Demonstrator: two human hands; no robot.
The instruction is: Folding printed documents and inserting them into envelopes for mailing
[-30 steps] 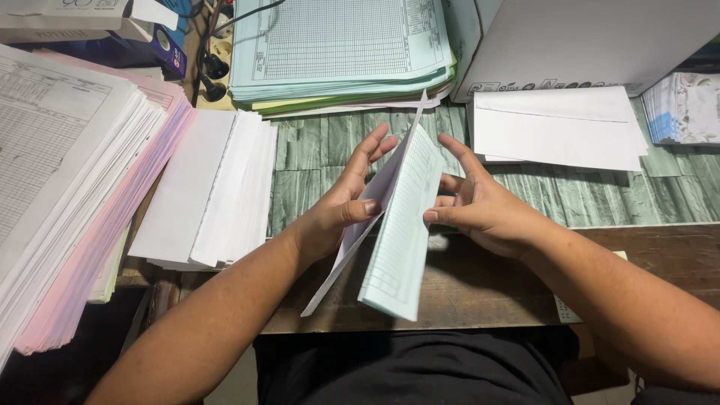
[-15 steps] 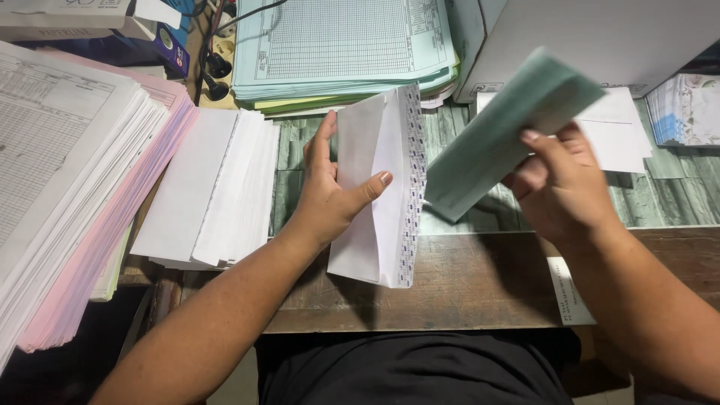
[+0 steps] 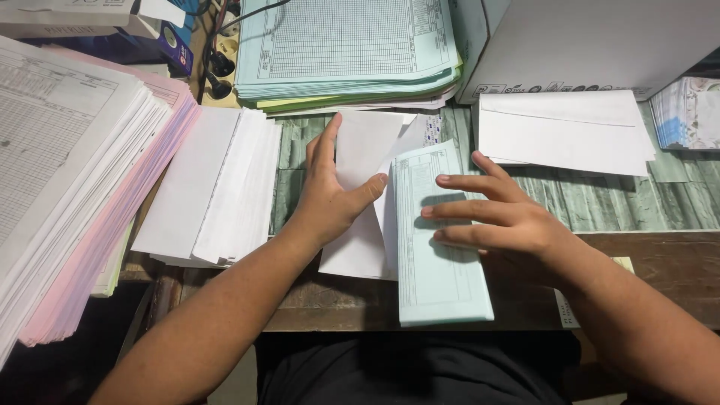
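Half a second ago the right hand (image 3: 510,225) held the folded pale-green form (image 3: 439,247) up in the air, tilted, well above the desk; now that form lies flat on the wooden desk edge (image 3: 645,277), its long side running near to far, and the hand rests on it with fingers spread and straight, pressing rather than gripping. The left hand (image 3: 334,199) has come down too: the white envelope (image 3: 360,217) it was holding upright now lies on the desk just left of the form, touching or slightly overlapping it, with the thumb over its front and the fingers along its left edge, a loose hold. So both pieces have gone from being handled in the air to being laid side by side in front of the person. A fanned pile of white envelopes (image 3: 214,187) sits to the left, a stack of green sheets (image 3: 345,45) lies far, and another white envelope (image 3: 562,131) lies far right.
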